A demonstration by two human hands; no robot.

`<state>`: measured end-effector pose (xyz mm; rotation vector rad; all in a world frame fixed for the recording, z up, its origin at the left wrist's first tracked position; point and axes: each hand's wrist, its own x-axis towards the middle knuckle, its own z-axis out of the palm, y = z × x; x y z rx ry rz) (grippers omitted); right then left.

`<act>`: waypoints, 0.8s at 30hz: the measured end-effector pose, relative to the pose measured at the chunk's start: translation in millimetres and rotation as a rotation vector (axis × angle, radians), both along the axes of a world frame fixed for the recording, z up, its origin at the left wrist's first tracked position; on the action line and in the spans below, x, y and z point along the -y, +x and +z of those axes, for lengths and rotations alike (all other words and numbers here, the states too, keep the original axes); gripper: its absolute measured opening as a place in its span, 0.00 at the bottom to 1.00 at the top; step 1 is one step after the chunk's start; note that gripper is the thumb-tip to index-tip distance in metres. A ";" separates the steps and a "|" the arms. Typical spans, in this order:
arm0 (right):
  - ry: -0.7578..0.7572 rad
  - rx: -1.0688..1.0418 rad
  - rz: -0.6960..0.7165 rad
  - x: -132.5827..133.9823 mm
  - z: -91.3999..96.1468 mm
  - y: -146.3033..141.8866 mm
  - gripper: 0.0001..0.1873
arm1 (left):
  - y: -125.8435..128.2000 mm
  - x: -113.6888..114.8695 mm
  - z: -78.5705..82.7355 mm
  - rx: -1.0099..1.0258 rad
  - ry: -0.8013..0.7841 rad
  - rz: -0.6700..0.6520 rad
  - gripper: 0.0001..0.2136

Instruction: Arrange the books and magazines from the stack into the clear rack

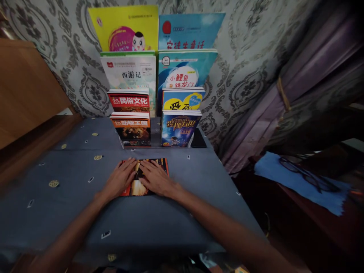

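A book with an orange and dark cover (137, 186) lies flat on the grey-blue tablecloth (71, 178), in front of a tiered book rack. My left hand (121, 179) rests flat on the book's left half, fingers stretched out. My right hand (155, 177) lies flat on its right half, fingers spread. Both palms press on the cover and hide most of it. Neither hand grips anything.
The rack (155, 138) holds two columns of upright books, a lion-cover book (133, 131) and a blue fantasy book (179, 129) in front. A black phone (198, 139) lies beside it. Wooden furniture (25, 91) stands left, purple curtains (307, 76) and a blue cloth (301, 182) right.
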<state>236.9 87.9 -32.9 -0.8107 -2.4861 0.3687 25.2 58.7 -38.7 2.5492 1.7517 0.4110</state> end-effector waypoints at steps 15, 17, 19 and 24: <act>-0.071 0.234 -0.308 3.8 9.1 45.4 0.25 | 2.9 4.5 4.9 -0.046 0.099 0.049 0.21; -0.057 0.237 -0.321 9.0 10.6 46.1 0.25 | 8.5 5.8 15.8 -0.137 0.102 0.072 0.20; -0.029 0.237 -0.330 17.2 11.9 49.6 0.24 | 16.6 6.1 27.1 -0.245 0.087 0.081 0.19; 0.061 0.194 -0.349 52.1 10.4 62.9 0.21 | 41.4 -1.9 39.1 -0.308 0.055 0.016 0.20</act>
